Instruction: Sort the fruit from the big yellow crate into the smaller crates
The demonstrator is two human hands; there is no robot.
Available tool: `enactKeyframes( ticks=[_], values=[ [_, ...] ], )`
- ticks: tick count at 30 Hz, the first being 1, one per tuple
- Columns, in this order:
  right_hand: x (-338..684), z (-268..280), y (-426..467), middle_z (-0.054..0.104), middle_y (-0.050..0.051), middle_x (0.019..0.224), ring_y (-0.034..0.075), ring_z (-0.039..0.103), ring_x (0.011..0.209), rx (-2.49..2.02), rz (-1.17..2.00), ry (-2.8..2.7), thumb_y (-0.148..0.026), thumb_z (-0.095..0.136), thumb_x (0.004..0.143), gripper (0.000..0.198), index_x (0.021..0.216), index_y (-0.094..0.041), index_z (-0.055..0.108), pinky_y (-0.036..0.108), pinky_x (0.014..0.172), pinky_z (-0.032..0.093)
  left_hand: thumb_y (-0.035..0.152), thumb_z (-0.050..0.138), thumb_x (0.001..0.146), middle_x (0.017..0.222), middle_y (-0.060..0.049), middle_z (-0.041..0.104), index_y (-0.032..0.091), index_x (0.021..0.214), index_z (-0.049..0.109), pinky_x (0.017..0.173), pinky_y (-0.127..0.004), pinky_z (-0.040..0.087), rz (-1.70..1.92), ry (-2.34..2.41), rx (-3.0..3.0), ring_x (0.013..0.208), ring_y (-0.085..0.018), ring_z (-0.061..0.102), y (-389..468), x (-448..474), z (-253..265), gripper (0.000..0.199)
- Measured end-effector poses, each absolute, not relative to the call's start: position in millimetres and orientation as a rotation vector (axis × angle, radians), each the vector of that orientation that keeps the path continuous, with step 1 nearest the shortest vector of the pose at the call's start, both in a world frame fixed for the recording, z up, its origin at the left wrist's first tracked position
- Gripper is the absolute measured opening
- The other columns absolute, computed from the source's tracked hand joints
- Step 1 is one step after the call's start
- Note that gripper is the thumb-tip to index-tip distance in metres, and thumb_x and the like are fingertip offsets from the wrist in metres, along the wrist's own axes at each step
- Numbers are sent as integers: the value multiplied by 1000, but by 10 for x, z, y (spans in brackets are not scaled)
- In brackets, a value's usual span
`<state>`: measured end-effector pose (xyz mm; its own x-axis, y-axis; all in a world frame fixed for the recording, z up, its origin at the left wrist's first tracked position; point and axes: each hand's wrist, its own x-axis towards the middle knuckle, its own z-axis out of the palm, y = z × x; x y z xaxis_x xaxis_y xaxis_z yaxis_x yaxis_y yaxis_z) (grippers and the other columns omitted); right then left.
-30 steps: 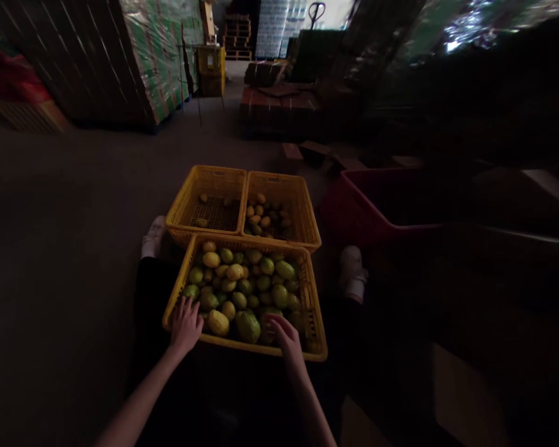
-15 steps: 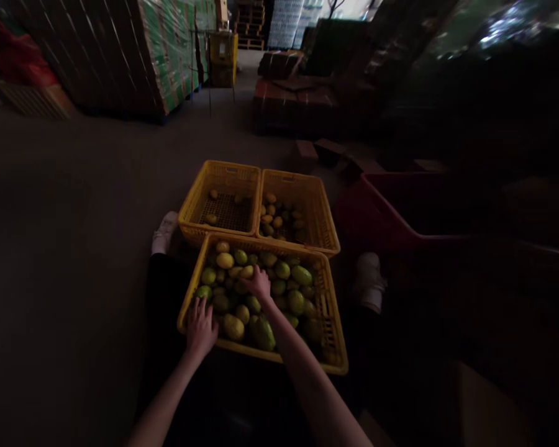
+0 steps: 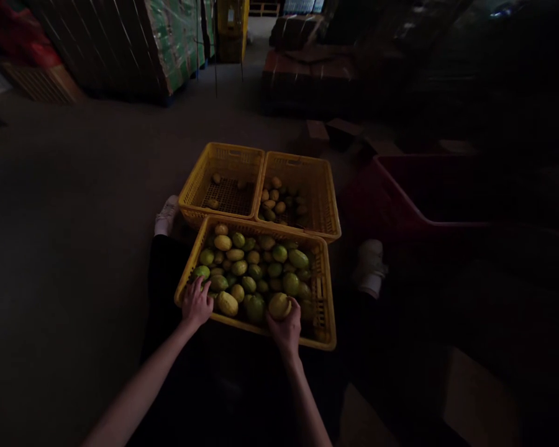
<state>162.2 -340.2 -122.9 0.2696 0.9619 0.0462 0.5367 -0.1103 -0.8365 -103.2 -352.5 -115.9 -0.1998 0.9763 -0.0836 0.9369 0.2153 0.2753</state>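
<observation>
In front of me a yellow plastic crate holds many oval fruits, green to yellow and mango-like in shape. My right hand grips a large pale-yellow fruit at the crate's near side, thumb and fingers around it. At the near left corner rests my left hand, its fingers apart over the rim and reaching a green fruit. A plump yellow fruit and a big dark-green one lie between the hands.
Two more yellow crates stand against the far side: the left crate with a few fruits, the right crate with several. A red bin is to the right. Cardboard pieces lie beyond. Wrapped pallet stacks stand behind.
My right hand has moved from the fruits in the crate's middle to its near side and now grips a large pale-yellow fruit. My left hand stays at the left corner. The view has tilted down.
</observation>
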Motion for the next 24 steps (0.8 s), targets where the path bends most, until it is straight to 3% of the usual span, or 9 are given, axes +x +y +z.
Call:
enactKeyframes(
  ticks=[13, 24],
  values=[
    [1350, -1329, -3358, 43, 28, 134, 38, 39, 131, -1710, 495, -1457, -40, 55, 77, 69, 132, -7, 34, 55, 106, 37, 17, 48, 81, 117, -11, 68, 17, 104, 72, 105, -35, 40, 334, 2238, 1838, 118, -25, 55, -3460, -1091, -1117, 33],
    [1410, -1460, -3291, 49, 23, 129, 38, 49, 121, -1721, 362, -1483, -45, 54, 78, 67, 133, -11, 38, 53, 97, 46, 18, 51, 82, 110, -10, 70, 18, 97, 74, 99, -37, 39, 274, 2294, 1784, 111, -25, 57, -3474, -995, -1117, 27]
  ],
)
